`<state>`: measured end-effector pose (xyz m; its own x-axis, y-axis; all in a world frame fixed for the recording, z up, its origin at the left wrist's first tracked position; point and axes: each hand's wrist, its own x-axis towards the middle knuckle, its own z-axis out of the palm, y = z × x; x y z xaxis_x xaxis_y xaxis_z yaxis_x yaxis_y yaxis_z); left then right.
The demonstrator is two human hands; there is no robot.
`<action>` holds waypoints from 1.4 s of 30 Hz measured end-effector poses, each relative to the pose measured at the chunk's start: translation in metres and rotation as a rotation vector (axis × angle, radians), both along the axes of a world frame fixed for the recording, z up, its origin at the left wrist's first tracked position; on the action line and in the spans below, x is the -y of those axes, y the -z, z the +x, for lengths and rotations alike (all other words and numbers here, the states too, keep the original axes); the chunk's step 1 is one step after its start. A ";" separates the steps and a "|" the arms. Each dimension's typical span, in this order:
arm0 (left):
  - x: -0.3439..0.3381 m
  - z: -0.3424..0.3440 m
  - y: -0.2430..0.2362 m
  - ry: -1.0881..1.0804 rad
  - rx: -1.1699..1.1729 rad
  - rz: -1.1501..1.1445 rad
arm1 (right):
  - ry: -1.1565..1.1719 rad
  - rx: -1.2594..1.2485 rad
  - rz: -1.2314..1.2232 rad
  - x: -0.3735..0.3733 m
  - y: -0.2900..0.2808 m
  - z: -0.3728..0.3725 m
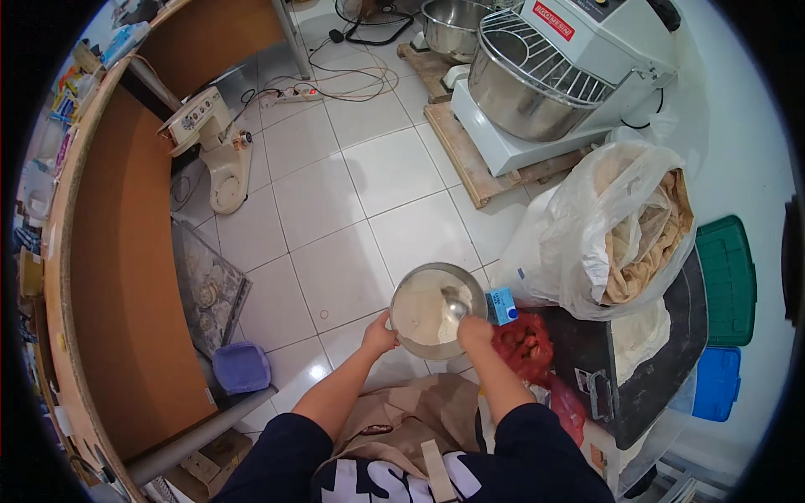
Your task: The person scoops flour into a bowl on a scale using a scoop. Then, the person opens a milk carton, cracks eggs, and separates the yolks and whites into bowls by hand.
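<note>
Steel in the head view, the mixing bowl sits between the left hand, fingers gripping its rim, and the right hand, fingers apparently closed round a metal scoop. Flour is already in; blending seemingly remains. Beyond the fingers lies tiled floor; well left, a cluttered surface.

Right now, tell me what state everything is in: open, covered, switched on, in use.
Bowl: partly filled with pale powder.
Spoon: dipped in the bowl.
Left hand: closed on the bowl's rim.
Right hand: closed on the spoon.
Sack: mouth open.
Big mixer: wire guard over its bowl; running, can't tell.
Cream mixer: no bowl on its base.
Power strip: red light looks lit.
Carton: cap appears on.
</note>
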<state>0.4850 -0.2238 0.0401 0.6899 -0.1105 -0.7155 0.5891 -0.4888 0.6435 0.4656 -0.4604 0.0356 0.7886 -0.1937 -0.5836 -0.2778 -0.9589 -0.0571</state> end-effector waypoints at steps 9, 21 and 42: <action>0.004 0.005 -0.008 0.037 -0.011 0.018 | 0.131 -0.012 0.464 -0.014 0.017 -0.019; 0.003 0.006 -0.011 0.044 -0.006 0.035 | -0.069 0.009 0.163 -0.039 -0.018 0.010; -0.003 -0.003 -0.009 0.014 0.035 0.020 | 0.052 0.026 0.149 0.003 -0.052 0.010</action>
